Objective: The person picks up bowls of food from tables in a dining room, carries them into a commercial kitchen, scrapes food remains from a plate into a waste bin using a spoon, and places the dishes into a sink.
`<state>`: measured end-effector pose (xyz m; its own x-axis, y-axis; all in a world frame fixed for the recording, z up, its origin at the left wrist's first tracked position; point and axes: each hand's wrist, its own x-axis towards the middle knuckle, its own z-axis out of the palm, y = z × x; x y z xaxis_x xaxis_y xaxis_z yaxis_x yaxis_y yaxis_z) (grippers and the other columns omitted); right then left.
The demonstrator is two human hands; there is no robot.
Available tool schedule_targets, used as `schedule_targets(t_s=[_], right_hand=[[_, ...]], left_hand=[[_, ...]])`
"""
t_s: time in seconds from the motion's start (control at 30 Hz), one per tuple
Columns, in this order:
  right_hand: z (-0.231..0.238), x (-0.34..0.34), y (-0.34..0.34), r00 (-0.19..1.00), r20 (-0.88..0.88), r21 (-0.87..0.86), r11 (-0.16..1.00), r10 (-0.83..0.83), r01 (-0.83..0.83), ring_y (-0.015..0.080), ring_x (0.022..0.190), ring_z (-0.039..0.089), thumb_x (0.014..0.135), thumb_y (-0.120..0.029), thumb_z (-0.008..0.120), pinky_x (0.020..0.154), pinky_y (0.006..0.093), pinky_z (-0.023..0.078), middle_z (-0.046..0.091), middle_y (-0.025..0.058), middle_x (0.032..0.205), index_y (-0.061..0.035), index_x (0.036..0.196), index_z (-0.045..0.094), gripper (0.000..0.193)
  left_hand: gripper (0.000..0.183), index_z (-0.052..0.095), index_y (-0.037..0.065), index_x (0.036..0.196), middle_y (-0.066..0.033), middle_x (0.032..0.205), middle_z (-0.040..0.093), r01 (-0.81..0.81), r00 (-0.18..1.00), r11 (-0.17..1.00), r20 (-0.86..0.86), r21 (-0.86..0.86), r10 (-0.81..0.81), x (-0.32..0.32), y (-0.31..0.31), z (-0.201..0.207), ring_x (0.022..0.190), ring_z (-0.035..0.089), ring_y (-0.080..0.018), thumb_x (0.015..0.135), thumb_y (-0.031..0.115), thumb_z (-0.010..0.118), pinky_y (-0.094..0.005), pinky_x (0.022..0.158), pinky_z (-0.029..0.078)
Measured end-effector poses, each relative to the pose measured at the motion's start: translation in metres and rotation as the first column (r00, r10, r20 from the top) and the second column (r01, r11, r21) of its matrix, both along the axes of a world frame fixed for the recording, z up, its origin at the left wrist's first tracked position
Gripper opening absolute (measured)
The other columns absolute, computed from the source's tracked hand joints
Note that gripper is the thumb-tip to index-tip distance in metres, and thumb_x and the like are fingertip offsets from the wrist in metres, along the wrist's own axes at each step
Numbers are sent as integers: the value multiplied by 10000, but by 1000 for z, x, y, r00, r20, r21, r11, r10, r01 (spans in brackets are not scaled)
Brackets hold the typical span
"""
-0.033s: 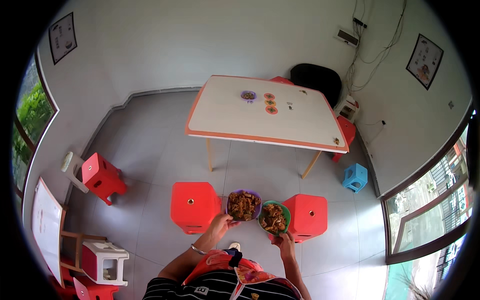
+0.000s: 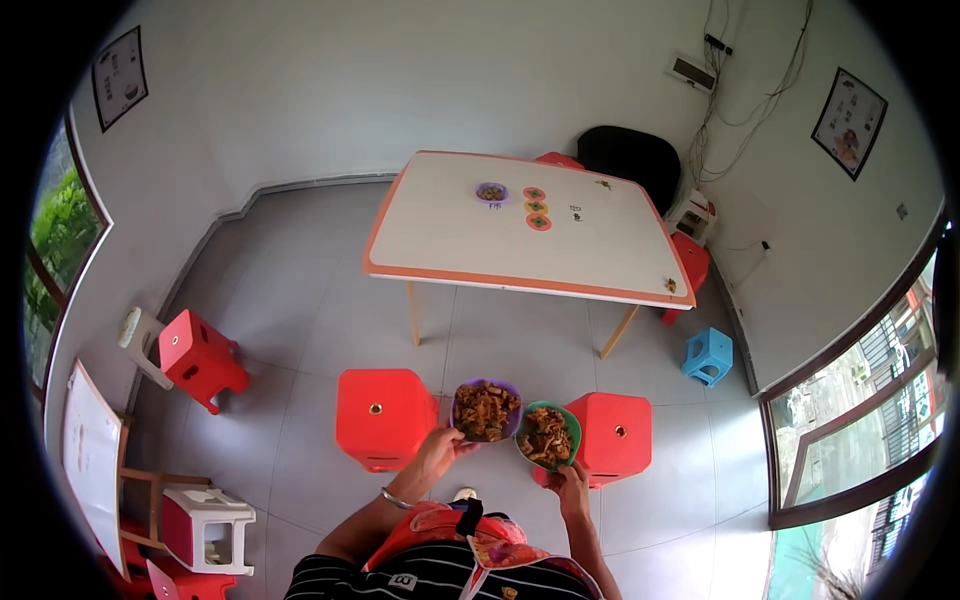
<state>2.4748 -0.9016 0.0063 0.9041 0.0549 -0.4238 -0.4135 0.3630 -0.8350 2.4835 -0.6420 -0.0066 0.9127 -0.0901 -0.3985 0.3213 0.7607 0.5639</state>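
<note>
My left hand (image 2: 440, 455) grips the near left rim of a purple bowl (image 2: 459, 391), which is filled with brown cooked food in pieces. In my right hand (image 2: 570, 485) is a green bowl (image 2: 575, 428) of similar brown food, held by its near edge. The two bowls hang side by side in front of me, almost touching. Above the floor, they lie between two red stools; the green one overlaps the right red stool (image 2: 622, 460) in view. Nearest the purple bowl stands the left red stool (image 2: 375, 430).
Ahead stands a white table (image 2: 470, 245) with an orange edge, bearing a small purple bowl (image 2: 491, 192) of food. A black chair (image 2: 630, 160) is behind it. A blue stool (image 2: 709, 356) stands at right. More stools, including a white one (image 2: 212, 525), and a tilted board (image 2: 92, 450) are at left.
The table and stools sit very slightly further left in the view. Both hands keep hold of their bowls in nearly the same place.
</note>
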Motion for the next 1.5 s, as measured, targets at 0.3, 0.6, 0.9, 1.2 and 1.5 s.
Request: schedule_targets(t_s=[0.3,0.6,0.9,1.2,1.5], right_hand=[[-25,170,-8,997,-81,6,1000,5,-5,195,570,562,795,-84,405,559,304,482,567,114,705,9,921,482,175],[-59,336,5,988,-139,37,997,70,-66,189,603,562,777,-104,425,567,298,483,562,111,729,-3,901,468,166],[-99,460,9,983,-179,-57,997,38,-49,188,601,590,778,-109,434,511,269,486,581,107,733,-20,925,485,179],[-92,515,-26,1000,13,-361,933,20,-14,176,624,596,810,-128,501,506,269,484,557,88,771,31,1041,460,284],[-56,538,-217,988,147,-989,-43,-43,145,352,1025,412,650,-79,649,831,410,370,408,188,1141,-107,1219,357,641]], left_hand=[[318,418,0,1041,-134,999,515,-37,999,999,-27,-5,37,164,-3,-12,886,546,-234,726,-27,388,-361,759,488],[333,424,28,1046,-102,966,516,-160,972,986,-167,40,164,281,21,-23,852,545,-221,717,-21,409,-402,753,481],[337,425,28,1048,-106,959,525,-161,965,983,-193,93,176,391,38,-45,828,550,-212,716,-14,390,-396,731,489],[366,401,29,1072,-99,995,517,-8,988,992,-152,130,28,483,56,-79,872,546,-204,710,-23,391,-389,762,486],[416,371,35,1141,-90,1051,497,72,975,978,-221,194,-28,515,55,-66,934,519,-190,728,-1,393,-343,772,464]])
